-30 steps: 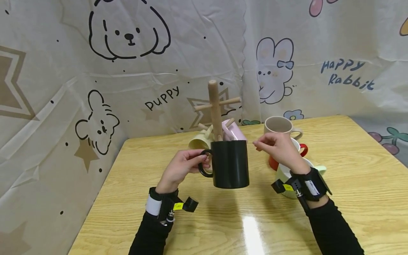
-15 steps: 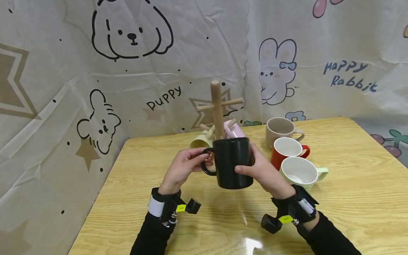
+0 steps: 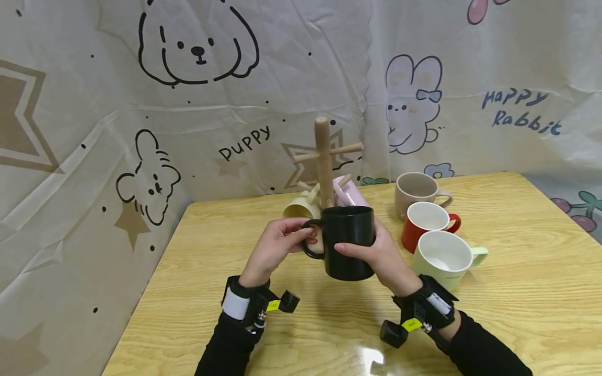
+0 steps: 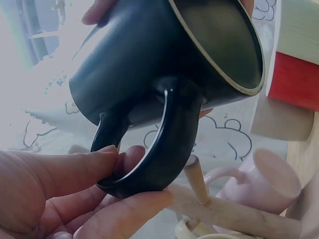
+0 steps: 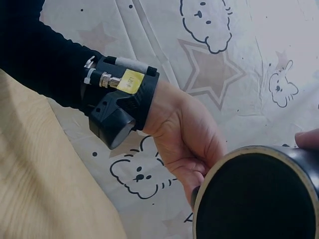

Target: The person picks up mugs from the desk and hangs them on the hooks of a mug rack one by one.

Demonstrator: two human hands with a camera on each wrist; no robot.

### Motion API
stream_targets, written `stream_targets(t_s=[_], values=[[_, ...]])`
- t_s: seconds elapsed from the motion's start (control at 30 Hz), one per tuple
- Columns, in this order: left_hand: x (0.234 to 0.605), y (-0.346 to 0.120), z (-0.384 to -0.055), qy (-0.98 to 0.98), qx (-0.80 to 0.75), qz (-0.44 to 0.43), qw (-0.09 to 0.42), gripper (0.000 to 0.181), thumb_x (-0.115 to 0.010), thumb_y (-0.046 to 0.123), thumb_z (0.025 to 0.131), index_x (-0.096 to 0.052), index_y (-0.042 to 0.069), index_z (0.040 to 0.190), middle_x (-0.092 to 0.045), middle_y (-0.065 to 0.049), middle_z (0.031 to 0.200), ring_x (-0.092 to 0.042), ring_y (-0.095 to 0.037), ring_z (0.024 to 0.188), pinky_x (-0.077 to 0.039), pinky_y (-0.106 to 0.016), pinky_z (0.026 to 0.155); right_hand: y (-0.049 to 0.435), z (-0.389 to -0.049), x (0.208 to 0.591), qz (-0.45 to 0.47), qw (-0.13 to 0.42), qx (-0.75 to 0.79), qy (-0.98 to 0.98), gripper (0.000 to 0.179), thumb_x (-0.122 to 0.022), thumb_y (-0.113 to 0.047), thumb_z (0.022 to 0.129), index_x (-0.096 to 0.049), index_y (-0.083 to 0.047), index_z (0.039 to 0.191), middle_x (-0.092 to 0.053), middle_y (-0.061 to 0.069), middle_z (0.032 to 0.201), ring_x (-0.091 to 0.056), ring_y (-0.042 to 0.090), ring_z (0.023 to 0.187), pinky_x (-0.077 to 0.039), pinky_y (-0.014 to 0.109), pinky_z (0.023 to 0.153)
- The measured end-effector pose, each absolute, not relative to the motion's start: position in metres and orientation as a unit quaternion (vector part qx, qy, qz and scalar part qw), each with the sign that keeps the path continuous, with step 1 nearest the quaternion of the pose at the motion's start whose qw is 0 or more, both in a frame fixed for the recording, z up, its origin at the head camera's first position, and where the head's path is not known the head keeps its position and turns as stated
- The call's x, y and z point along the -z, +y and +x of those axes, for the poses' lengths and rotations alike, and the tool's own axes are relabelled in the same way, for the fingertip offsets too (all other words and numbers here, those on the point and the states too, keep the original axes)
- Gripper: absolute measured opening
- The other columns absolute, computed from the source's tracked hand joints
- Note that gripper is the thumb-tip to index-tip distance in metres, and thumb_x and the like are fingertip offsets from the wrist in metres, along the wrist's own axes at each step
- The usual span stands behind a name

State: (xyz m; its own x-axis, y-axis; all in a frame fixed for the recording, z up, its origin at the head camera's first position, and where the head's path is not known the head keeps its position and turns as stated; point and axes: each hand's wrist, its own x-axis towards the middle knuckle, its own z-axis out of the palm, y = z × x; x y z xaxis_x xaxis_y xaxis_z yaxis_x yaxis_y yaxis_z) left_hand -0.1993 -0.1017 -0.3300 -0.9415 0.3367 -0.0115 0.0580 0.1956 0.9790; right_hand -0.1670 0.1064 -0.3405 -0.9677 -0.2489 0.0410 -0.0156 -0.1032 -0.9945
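Head view: a black mug (image 3: 348,241) is held above the wooden table (image 3: 517,271), in front of the wooden mug tree (image 3: 323,159). The left hand (image 3: 275,248) pinches the mug's handle, fingers curled round the loop. The right hand (image 3: 378,254) wraps the mug's body from the right side, thumb across the front. A cream mug (image 3: 299,208) and a pink mug (image 3: 348,194) hang on the lower pegs of the tree behind the black one. To the right, standing on the table, a beige mug (image 3: 416,192), a red mug (image 3: 427,225) and a pale green mug (image 3: 444,259) sit close together in a row running toward the near edge. Printed cloth with puppy and rabbit drawings covers the wall behind. Left wrist view: black mug (image 4: 164,64) tilted, rim up and to the right; thumb and fingers (image 4: 65,174) of the left hand close on the bottom of the handle loop. Pink mug (image 4: 264,181) and a peg of the tree show beneath. Right wrist view: the mug's dark base (image 5: 256,196) fills the lower right; the left hand (image 5: 187,144) is seen beyond it at the handle side; the right hand's own grip shows only as a fingertip at the frame edge.
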Motion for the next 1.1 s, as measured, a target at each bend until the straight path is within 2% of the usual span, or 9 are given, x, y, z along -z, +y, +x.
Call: stream_targets(t_s=[0.13, 0.27, 0.37, 0.47, 0.57, 0.7, 0.83, 1.03, 1.1], values=[[0.33, -0.103, -0.201, 0.768, -0.616, 0.134, 0.11, 0.027, -0.055, 0.011, 0.092, -0.06, -0.006, 0.113, -0.065, -0.022, 0.102, -0.065, -0.01, 0.082, -0.055, -0.032, 0.079, 0.106, -0.168, 0.342, -0.094, 0.083, 0.737, 0.664, 0.066, -0.067, -0.012, 0.079, -0.029, -0.006, 0.133, -0.046, 0.018, 0.126, -0.055, 0.022, 0.104, -0.049, 0.04, 0.088], [0.328, -0.107, -0.201, 0.772, -0.608, 0.135, 0.123, 0.027, -0.056, 0.013, 0.091, -0.061, -0.003, 0.112, -0.064, -0.023, 0.106, -0.066, -0.012, 0.086, -0.054, -0.032, 0.08, 0.106, -0.167, 0.342, -0.094, 0.084, 0.742, 0.659, 0.066, -0.066, -0.011, 0.079, -0.029, -0.006, 0.134, -0.045, 0.018, 0.126, -0.055, 0.022, 0.104, -0.05, 0.04, 0.087], [0.325, -0.113, -0.201, 0.775, -0.599, 0.147, 0.136, 0.029, -0.057, 0.016, 0.091, -0.06, 0.001, 0.115, -0.064, -0.019, 0.111, -0.065, -0.015, 0.094, -0.053, -0.034, 0.085, 0.107, -0.164, 0.341, -0.084, 0.09, 0.754, 0.646, 0.066, -0.065, -0.011, 0.08, -0.027, -0.006, 0.134, -0.045, 0.017, 0.126, -0.054, 0.022, 0.103, -0.05, 0.039, 0.086], [0.32, -0.121, -0.202, 0.761, -0.612, 0.166, 0.135, 0.034, -0.057, 0.018, 0.091, -0.057, 0.002, 0.121, -0.06, -0.018, 0.119, -0.062, -0.021, 0.105, -0.049, -0.037, 0.091, 0.107, -0.16, 0.345, -0.067, 0.08, 0.78, 0.617, 0.061, -0.063, -0.012, 0.081, -0.029, -0.009, 0.132, -0.047, 0.011, 0.122, -0.055, 0.019, 0.102, -0.05, 0.037, 0.086], [0.315, -0.132, -0.202, 0.738, -0.637, 0.185, 0.119, 0.038, -0.055, 0.02, 0.093, -0.053, -0.001, 0.124, -0.058, -0.019, 0.122, -0.059, -0.028, 0.11, -0.048, -0.037, 0.093, 0.106, -0.157, 0.355, -0.053, 0.046, 0.817, 0.572, 0.048, -0.058, -0.01, 0.083, -0.036, -0.014, 0.125, -0.053, 0.001, 0.114, -0.056, 0.015, 0.099, -0.05, 0.032, 0.085], [0.309, -0.147, -0.202, 0.726, -0.652, 0.198, 0.094, 0.039, -0.052, 0.021, 0.094, -0.051, -0.003, 0.126, -0.061, -0.013, 0.116, -0.063, -0.022, 0.105, -0.05, -0.031, 0.09, 0.101, -0.16, 0.371, -0.051, -0.013, 0.857, 0.513, 0.035, -0.055, -0.007, 0.082, -0.045, -0.017, 0.115, -0.06, -0.006, 0.104, -0.058, 0.011, 0.093, -0.05, 0.027, 0.082], [0.306, -0.159, -0.201, 0.724, -0.657, 0.196, 0.081, 0.041, -0.051, 0.023, 0.095, -0.05, -0.004, 0.126, -0.064, -0.002, 0.109, -0.065, -0.011, 0.097, -0.051, -0.03, 0.089, 0.097, -0.167, 0.384, -0.052, -0.037, 0.875, 0.479, 0.032, -0.056, -0.007, 0.082, -0.047, -0.016, 0.112, -0.062, -0.006, 0.101, -0.06, 0.01, 0.09, -0.051, 0.026, 0.079], [0.304, -0.164, -0.199, 0.721, -0.659, 0.196, 0.088, 0.042, -0.052, 0.021, 0.095, -0.049, -0.008, 0.124, -0.06, -0.015, 0.115, -0.066, -0.012, 0.095, -0.051, -0.03, 0.088, 0.094, -0.181, 0.397, -0.027, -0.058, 0.884, 0.463, 0.034, -0.055, -0.004, 0.082, -0.045, -0.016, 0.111, -0.061, -0.006, 0.098, -0.06, 0.009, 0.087, -0.051, 0.023, 0.078], [0.304, -0.164, -0.199, 0.721, -0.657, 0.2, 0.094, 0.041, -0.052, 0.02, 0.094, -0.049, -0.01, 0.124, -0.06, -0.016, 0.115, -0.066, -0.012, 0.094, -0.051, -0.03, 0.087, 0.094, -0.184, 0.399, -0.019, -0.064, 0.883, 0.464, 0.036, -0.056, -0.003, 0.081, -0.044, -0.017, 0.112, -0.061, -0.007, 0.098, -0.06, 0.008, 0.088, -0.051, 0.023, 0.078]])
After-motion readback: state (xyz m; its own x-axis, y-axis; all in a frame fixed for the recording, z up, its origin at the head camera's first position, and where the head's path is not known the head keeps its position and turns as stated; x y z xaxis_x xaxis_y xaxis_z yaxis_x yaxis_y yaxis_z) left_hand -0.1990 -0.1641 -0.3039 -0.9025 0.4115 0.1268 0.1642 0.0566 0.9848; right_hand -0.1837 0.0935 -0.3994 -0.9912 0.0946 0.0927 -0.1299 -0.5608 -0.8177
